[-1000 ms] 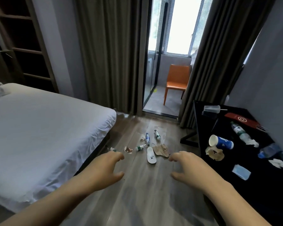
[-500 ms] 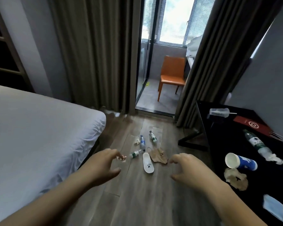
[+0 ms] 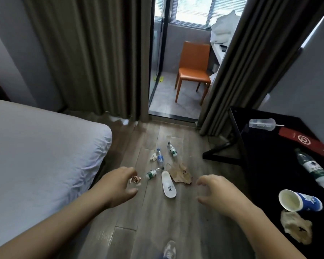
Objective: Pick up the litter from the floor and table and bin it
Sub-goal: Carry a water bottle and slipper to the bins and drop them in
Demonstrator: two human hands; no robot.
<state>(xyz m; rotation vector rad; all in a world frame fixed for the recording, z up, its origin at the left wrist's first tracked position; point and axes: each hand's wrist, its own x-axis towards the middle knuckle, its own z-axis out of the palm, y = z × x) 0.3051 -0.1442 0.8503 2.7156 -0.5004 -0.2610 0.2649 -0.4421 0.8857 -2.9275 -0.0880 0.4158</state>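
Observation:
Litter lies on the wooden floor ahead: a white slipper (image 3: pixel 168 186), a crumpled brown paper bag (image 3: pixel 181 174), three small plastic bottles (image 3: pixel 160 159), a white tissue (image 3: pixel 153 157) and a shiny wrapper (image 3: pixel 136 179). My left hand (image 3: pixel 118 186) hovers in the air, fingers loosely curled, holding nothing. My right hand (image 3: pixel 220 193) is held out the same way, empty. The black table (image 3: pixel 266 165) on the right carries a blue paper cup (image 3: pixel 299 200), a green-label bottle (image 3: pixel 314 170), a clear plastic cup (image 3: pixel 263 124) and crumpled brown paper (image 3: pixel 295 227). No bin is in view.
A white bed (image 3: pixel 36 156) fills the left side. Curtains flank a glass doorway to a balcony with an orange chair (image 3: pixel 194 70). A red card (image 3: pixel 303 141) lies on the table. My shoe (image 3: pixel 169 249) shows at the bottom edge.
The camera has moved forward toward the floor litter and tilted down. Both hands stay held out in front, empty, in much the same pose.

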